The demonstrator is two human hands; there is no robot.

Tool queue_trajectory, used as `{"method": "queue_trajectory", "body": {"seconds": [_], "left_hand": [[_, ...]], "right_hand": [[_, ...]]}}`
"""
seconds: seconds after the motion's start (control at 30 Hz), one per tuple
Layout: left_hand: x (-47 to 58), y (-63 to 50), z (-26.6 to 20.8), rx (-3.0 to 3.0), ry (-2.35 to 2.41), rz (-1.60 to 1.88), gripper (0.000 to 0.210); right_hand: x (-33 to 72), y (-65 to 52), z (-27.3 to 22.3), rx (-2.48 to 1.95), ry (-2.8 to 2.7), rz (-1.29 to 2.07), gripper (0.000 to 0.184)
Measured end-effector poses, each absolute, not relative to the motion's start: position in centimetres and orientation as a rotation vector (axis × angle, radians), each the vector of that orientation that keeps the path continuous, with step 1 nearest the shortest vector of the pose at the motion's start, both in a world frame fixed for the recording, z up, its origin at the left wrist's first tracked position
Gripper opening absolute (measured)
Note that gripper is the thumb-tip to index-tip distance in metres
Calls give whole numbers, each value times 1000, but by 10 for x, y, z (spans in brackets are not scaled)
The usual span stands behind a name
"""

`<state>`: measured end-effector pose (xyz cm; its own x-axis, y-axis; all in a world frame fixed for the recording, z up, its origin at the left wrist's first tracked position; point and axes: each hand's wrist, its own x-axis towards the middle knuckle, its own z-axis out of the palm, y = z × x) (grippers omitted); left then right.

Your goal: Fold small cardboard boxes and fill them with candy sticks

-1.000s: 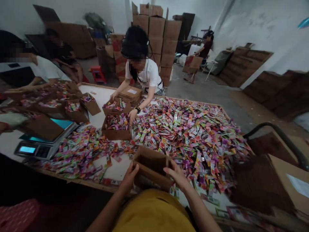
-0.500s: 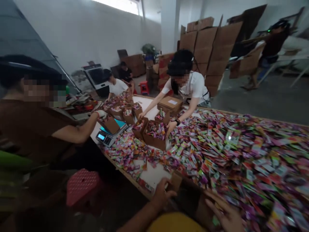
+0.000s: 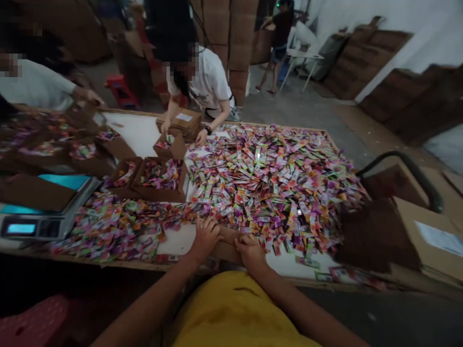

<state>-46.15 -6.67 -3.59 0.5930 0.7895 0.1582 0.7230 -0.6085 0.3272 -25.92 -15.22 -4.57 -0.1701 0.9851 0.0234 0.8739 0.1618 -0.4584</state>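
A small brown cardboard box is at the table's near edge, right in front of my yellow shirt. My left hand grips its left side, fingers bent over the upper edge. On the other side, my right hand is closed on the box's right end, with thumb and fingers pinching the cardboard. The inside of the box is hidden from this angle. Just beyond both hands lies a wide heap of small, colourful printed packets.
Boxes filled with packets stand left of the heap. A digital scale sits at far left. Across the table a person in white handles a small box. Flat cardboard is stacked at right; a red stool stands behind.
My view has swung right and down. My hands have drawn closer together on the box, which was open and tilted before. The person across has moved a hand to the small box.
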Motion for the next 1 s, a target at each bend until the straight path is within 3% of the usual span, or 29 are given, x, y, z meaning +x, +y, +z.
{"method": "queue_trajectory", "body": {"seconds": [0.13,0.27,0.33,0.4,0.5,0.63,0.77,0.9,1.0], "left_hand": [[-455,-63,-46,2699,1035,235,29],[-457,-57,-38,2684,612,57,95],[-458,-53,-27,2696,592,-46,108],[-466,-50,-15,2680,701,-69,104],[-508,-53,-6,2418,1194,151,96],[-595,-81,-24,1351,1857,648,100],[-613,-91,-63,444,2003,774,86],[-533,-66,-95,480,1716,767,72],[-472,-59,-109,539,1589,733,66]], "right_hand": [[-269,-157,-54,-1784,-2252,460,22],[-265,-149,-50,-1695,-2080,647,19],[-251,-146,-48,-1602,-1717,817,18],[-226,-151,-52,-1582,-1246,919,22],[-167,-182,-73,-1755,-581,987,49],[-94,-236,-115,-1918,110,1114,71],[-77,-212,-134,-1661,232,1303,61],[-118,-117,-144,-1531,184,1377,44],[-156,-64,-166,-1493,141,1354,40]]}}
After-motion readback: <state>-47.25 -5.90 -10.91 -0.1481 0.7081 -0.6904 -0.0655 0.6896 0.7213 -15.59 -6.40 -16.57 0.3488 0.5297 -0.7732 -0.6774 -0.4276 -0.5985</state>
